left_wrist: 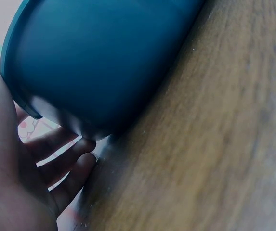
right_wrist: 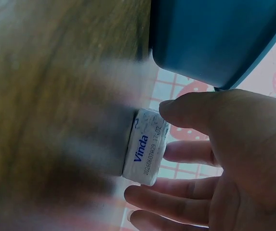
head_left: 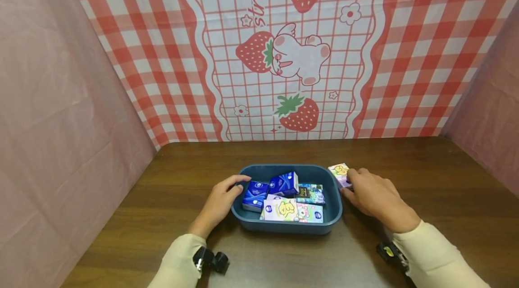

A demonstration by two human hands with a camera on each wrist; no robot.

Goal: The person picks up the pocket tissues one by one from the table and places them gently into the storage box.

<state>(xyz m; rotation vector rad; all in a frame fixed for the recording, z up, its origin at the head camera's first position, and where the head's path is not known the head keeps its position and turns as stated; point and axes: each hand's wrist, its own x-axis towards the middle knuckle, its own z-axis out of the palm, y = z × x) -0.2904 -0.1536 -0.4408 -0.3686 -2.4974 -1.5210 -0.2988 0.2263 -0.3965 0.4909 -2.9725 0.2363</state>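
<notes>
A dark blue plastic bin [head_left: 285, 227] stands on the table with several tissue packs in it. My left hand [head_left: 217, 200] is at its left end, thumb and index finger at the rim. In the left wrist view, the other fingers [left_wrist: 72, 178] curve against the outer wall. Just right of the bin, low at the tabletop, my right hand [head_left: 375, 193] holds a small tissue pack [head_left: 339, 173] with a yellow cartoon print between thumb and fingers. The pack's white end [right_wrist: 145, 149], marked Vinda, faces the right wrist camera.
Inside the bin lie two dark blue packs [head_left: 255, 195], a blue-green floral pack [head_left: 314, 193], and pale cartoon packs [head_left: 279, 210] in front. A checked strawberry cloth [head_left: 284, 112] hangs behind the brown wooden table [head_left: 194, 162]. Pink cloth [head_left: 73, 121] hangs at both sides.
</notes>
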